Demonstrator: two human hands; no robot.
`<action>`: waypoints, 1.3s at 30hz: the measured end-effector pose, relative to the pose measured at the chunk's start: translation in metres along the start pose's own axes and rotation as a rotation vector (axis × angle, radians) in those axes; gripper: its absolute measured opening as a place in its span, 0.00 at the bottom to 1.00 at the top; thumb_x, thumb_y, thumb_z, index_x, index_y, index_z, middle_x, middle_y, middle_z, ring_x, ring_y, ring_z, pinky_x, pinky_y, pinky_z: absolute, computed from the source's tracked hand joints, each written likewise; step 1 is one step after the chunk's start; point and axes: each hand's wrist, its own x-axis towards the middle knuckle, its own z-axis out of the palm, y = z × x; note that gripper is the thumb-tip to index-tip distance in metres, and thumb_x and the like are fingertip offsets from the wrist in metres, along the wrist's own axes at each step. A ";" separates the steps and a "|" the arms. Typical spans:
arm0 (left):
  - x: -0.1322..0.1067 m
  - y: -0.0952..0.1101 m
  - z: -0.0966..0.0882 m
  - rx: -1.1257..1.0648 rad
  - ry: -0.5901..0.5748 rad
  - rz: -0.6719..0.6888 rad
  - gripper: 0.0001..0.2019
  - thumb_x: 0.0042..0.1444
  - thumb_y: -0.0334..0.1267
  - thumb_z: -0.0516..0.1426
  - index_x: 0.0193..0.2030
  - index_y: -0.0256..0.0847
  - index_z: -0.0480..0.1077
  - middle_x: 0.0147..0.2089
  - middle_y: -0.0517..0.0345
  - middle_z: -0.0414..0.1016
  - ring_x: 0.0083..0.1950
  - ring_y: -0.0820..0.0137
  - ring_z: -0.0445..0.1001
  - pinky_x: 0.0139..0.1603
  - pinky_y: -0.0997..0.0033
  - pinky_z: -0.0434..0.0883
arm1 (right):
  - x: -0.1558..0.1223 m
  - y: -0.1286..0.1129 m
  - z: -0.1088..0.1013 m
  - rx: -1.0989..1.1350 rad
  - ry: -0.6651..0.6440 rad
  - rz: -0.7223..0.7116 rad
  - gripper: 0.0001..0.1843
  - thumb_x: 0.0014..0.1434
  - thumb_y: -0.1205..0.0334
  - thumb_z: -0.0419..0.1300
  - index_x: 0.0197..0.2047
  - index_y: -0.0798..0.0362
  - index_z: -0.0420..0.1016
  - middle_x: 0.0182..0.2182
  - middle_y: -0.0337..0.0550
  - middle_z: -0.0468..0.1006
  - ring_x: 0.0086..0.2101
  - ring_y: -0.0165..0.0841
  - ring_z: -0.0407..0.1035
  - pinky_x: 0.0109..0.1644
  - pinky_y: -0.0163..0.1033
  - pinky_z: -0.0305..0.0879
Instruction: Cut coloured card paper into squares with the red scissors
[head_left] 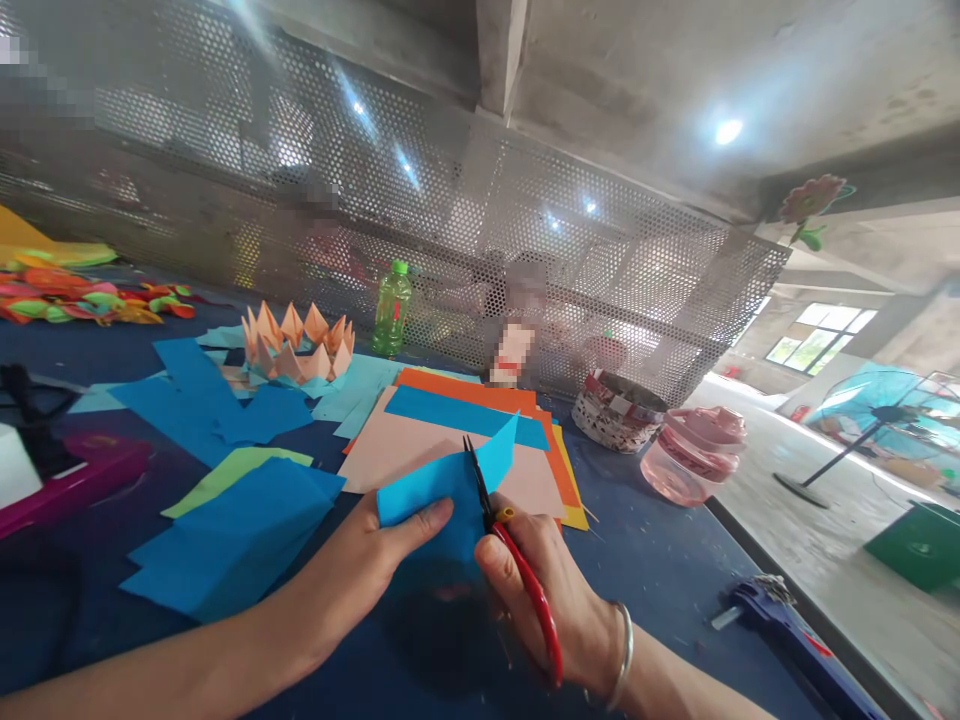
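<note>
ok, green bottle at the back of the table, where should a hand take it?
The green bottle: likely wrap the mid-body from the near right. It stands upright, round and narrow; the mesh screen backs it and the paper lotus sits to its left.

Scissors [526, 578] right of sheet [439, 492]; basket [616, 410] left of jar [694, 455].

Blurred figure [516, 335], perhaps seated, behind mesh [645, 270]
</note>
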 end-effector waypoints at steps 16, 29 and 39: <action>0.007 0.001 -0.010 -0.084 0.084 -0.128 0.17 0.51 0.46 0.65 0.47 0.44 0.77 0.39 0.53 0.84 0.35 0.58 0.81 0.35 0.60 0.79 | 0.013 0.004 -0.031 -0.289 0.081 0.277 0.24 0.65 0.39 0.49 0.29 0.50 0.62 0.20 0.36 0.68 0.21 0.29 0.63 0.24 0.34 0.52; 0.010 0.002 -0.016 0.027 0.021 -0.140 0.20 0.53 0.47 0.64 0.51 0.42 0.75 0.42 0.51 0.83 0.35 0.57 0.81 0.34 0.60 0.78 | 0.016 0.059 -0.099 -0.977 -0.275 0.496 0.14 0.62 0.59 0.58 0.48 0.55 0.77 0.46 0.56 0.79 0.48 0.49 0.72 0.46 0.46 0.65; 0.014 0.004 -0.014 0.125 0.021 -0.175 0.19 0.54 0.51 0.62 0.46 0.39 0.74 0.35 0.50 0.83 0.35 0.57 0.81 0.34 0.60 0.77 | 0.025 0.061 -0.046 -0.508 -0.281 0.127 0.32 0.54 0.51 0.68 0.60 0.51 0.68 0.54 0.51 0.73 0.53 0.45 0.66 0.56 0.48 0.62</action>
